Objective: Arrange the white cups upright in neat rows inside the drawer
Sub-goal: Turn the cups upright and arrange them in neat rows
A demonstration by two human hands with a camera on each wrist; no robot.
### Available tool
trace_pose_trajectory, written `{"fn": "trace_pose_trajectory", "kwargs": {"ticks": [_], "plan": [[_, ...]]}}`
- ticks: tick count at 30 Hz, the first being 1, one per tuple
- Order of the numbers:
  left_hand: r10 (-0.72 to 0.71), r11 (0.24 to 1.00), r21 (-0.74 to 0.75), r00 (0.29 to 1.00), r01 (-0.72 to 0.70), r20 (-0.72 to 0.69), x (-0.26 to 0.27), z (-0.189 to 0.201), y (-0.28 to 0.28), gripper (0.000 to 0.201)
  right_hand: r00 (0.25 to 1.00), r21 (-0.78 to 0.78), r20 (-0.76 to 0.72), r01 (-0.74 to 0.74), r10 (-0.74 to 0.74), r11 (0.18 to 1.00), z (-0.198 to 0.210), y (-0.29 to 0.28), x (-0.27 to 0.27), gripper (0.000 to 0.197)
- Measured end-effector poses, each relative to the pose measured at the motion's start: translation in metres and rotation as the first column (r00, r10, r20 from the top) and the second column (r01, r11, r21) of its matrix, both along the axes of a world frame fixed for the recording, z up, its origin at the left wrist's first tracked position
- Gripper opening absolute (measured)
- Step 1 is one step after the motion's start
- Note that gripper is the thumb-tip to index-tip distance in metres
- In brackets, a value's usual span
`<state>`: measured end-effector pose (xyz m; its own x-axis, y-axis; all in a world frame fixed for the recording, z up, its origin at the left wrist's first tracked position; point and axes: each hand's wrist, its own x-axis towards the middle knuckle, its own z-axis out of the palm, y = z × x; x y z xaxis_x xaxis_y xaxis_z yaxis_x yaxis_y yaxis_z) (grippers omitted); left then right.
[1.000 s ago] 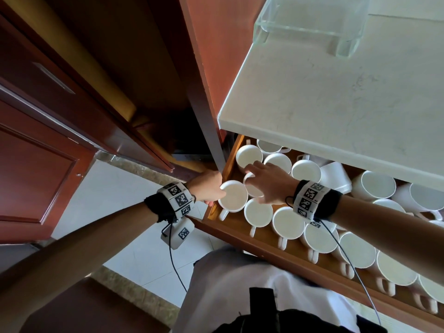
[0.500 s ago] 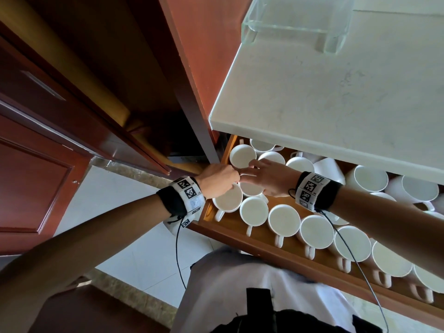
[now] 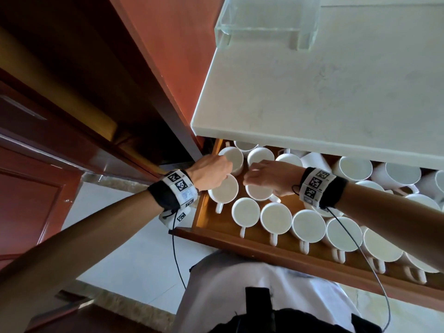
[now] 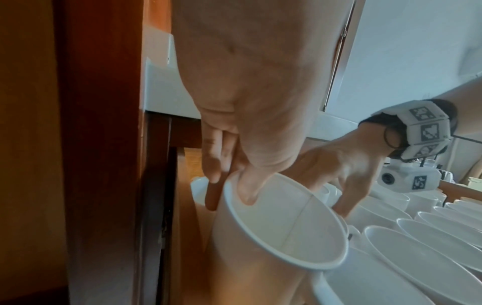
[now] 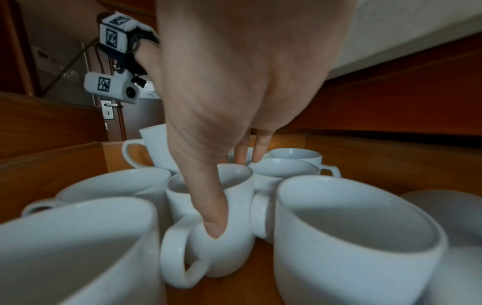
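Two hands, one cup each: left hand [image 4: 242,99] pinches tilted cup [image 4: 281,233] rim; right hand [image 5: 234,82] grips upright cup [image 5: 221,216].

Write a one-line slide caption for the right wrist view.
Right hand grips an upright white cup by its rim, thumb pressed on the outer wall, among other cups in the wooden drawer.

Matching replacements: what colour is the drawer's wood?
Warm orange-brown wood; the right wrist view shows it best.

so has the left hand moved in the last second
Yes: the left hand went from beside the drawer wall inward, nearer the back corner cup.
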<state>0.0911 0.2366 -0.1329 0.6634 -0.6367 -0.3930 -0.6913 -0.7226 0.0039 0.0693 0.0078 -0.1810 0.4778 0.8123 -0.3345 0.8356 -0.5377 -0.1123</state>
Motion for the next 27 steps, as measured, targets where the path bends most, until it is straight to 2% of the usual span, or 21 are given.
{"fn": "trace_pose_trajectory", "kwargs": {"ticks": [8, 15, 18, 20, 23, 27], "plan": [[-0.064, 0.993, 0.099, 0.996, 0.069, -0.056, -0.001, -0.005, -0.014, 0.016, 0.997, -0.02, 0.001, 0.081, -0.081, 0.996, 0.001, -0.008, -0.009, 0.081], [-0.028, 0.984, 0.17, 0.989, 0.053, -0.144, -0.004, -0.013, -0.017, 0.02, 0.992, -0.069, -0.037, 0.12, -0.122, 0.99, 0.009, -0.005, -0.01, 0.082], [-0.063, 0.983, 0.158, 0.982, 0.091, -0.178, -0.002, -0.02, -0.015, 0.042, 0.991, -0.089, -0.041, 0.125, -0.129, 0.988, 0.012, -0.003, -0.009, 0.08], [-0.087, 0.981, 0.156, 0.98, 0.115, -0.178, 0.0, -0.022, -0.015, 0.048, 0.99, -0.098, -0.046, 0.13, -0.135, 0.987, 0.014, -0.002, -0.009, 0.077], [-0.111, 0.974, 0.174, 0.977, 0.142, -0.18, 0.002, -0.024, -0.015, 0.044, 0.988, -0.106, -0.056, 0.136, -0.143, 0.985, 0.019, 0.001, -0.009, 0.074], [-0.138, 0.955, 0.242, 0.98, 0.17, -0.141, -0.001, -0.023, -0.017, 0.021, 0.985, -0.113, -0.061, 0.155, -0.163, 0.981, 0.023, 0.003, -0.01, 0.069]]}}
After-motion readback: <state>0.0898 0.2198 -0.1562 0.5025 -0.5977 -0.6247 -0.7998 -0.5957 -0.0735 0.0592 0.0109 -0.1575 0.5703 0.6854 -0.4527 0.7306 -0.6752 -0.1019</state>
